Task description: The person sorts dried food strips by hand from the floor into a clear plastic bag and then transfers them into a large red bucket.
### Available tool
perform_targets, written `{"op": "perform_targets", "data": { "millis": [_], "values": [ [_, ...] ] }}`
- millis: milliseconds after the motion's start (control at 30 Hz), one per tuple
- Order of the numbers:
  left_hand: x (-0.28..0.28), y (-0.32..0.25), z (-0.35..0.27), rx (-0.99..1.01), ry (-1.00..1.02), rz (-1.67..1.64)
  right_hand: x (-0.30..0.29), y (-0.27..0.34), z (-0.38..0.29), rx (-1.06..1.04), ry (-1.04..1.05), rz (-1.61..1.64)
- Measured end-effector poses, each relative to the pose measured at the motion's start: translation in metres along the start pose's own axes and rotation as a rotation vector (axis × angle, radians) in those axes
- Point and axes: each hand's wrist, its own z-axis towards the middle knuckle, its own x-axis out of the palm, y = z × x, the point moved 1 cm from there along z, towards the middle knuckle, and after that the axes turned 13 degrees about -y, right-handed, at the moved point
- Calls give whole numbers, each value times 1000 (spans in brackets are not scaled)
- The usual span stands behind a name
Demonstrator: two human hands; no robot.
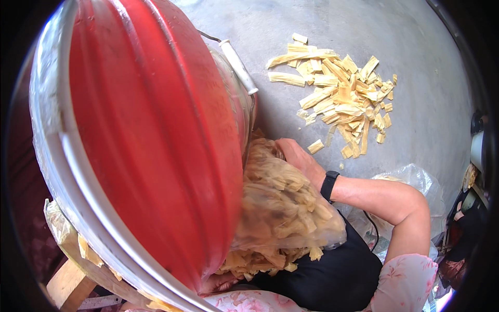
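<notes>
A clear plastic bag (312, 218) full of pale yellow, flat dried pieces leans across my lap. My right hand (298, 156), with a black band at the wrist, grips the bag's upper end, fingertips partly hidden. Low in the picture, my left hand (220, 281) shows only in part beside loose yellow pieces (269, 259); the bucket and the pieces hide its fingers. A large red bucket (156, 128) with a pale rim and a wire handle with a white grip (238, 67) fills the left side, tilted, directly against the bag.
A pile of yellow pieces (343, 97) lies on the grey floor (421, 78) beyond my right hand. Another clear plastic bag (419, 187) rests behind my right forearm. At the lower left are a wooden piece (68, 280) and more yellow scraps (89, 251).
</notes>
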Motion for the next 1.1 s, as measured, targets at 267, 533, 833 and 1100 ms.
{"op": "perform_targets", "data": {
  "millis": [267, 533, 833, 1100],
  "values": [
    [2, 0, 0, -13, -1, 3, 9, -22, -2, 46, 60, -158],
    [6, 4, -2, -9, -21, -6, 3, -8, 18, 78, 22, 77],
    [8, 6, -3, -7, -26, -8, 21, -29, 47, -173, 354, 241],
    [7, 7, -7, -12, -30, -20, 12, -21, 62, 80, 584, 304]
  ]
}}
